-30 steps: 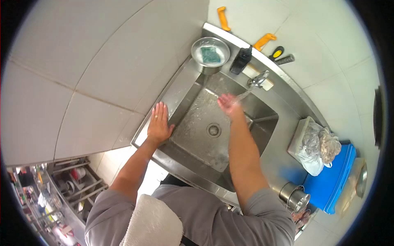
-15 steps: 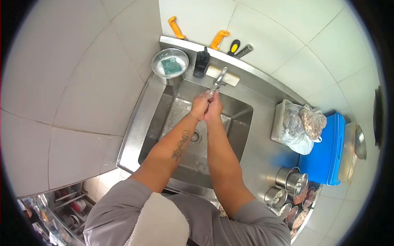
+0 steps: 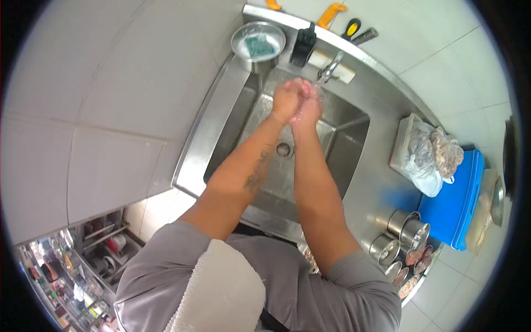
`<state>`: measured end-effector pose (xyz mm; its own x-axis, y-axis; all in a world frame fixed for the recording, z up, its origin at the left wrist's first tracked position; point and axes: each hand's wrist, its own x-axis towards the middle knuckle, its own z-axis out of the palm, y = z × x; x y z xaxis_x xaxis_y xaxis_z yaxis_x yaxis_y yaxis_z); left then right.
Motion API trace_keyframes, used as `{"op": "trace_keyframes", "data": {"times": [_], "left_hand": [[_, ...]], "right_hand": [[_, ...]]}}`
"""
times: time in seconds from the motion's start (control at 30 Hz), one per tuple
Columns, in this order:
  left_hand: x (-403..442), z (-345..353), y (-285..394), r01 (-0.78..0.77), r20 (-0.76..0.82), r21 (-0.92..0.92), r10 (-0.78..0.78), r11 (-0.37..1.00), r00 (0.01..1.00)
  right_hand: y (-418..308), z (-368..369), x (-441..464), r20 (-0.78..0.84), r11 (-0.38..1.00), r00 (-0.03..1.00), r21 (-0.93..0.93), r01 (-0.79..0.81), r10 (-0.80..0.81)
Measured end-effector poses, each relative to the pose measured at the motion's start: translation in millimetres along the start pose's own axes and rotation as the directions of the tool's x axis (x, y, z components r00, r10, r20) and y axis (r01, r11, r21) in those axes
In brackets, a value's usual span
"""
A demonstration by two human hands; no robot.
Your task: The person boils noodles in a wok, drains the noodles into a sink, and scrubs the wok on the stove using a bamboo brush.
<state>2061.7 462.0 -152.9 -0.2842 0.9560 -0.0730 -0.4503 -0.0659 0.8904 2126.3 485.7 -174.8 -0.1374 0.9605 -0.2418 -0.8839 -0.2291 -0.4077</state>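
My left hand (image 3: 287, 100) and my right hand (image 3: 308, 109) are clasped together over the steel sink (image 3: 348, 138). Their fingers are curled and pressed against each other, looking wet. Whether something small lies between the palms is hidden. Just beyond them, a chrome tap (image 3: 333, 63) runs, and its water stream (image 3: 319, 82) falls at the far side of the right hand. Below the wrists the round drain (image 3: 285, 149) shows in the basin floor.
A metal pot (image 3: 258, 63) with suds and a green scouring pad (image 3: 259, 47) stands back left. Beside it are a black bottle (image 3: 303, 46) and orange-handled tools (image 3: 332, 15). Bagged food (image 3: 426, 157), a blue bin (image 3: 456, 205) and several metal containers (image 3: 384, 248) stand right.
My hands have drawn back from the tap and now sit nearer to me, still together, with water visible from the spout. The view has shifted, moving the sink up and right.
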Motion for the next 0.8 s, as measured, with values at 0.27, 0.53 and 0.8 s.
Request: {"op": "trace_keyframes", "data": {"times": [0.27,0.53,0.8], "left_hand": [[-141.3,-140.3,55.0,-0.078,-0.480,0.535,0.379,0.841,0.791],[-359.6,-120.5,-0.5,0.216,-0.561,0.710,0.354,0.670,0.748],[-522.7,95.0,-109.2,-0.010,0.178,0.543,-0.103,0.840,0.979]], "right_hand": [[135.7,38.7,-147.2,0.009,0.905,0.924,-0.206,-0.373,0.383],[116.9,-72.7,-332.6,-0.022,0.705,0.769,-0.382,-0.597,0.639],[-213.6,-238.8,-446.9,-0.055,0.434,0.942,-0.878,-0.203,0.330]]}}
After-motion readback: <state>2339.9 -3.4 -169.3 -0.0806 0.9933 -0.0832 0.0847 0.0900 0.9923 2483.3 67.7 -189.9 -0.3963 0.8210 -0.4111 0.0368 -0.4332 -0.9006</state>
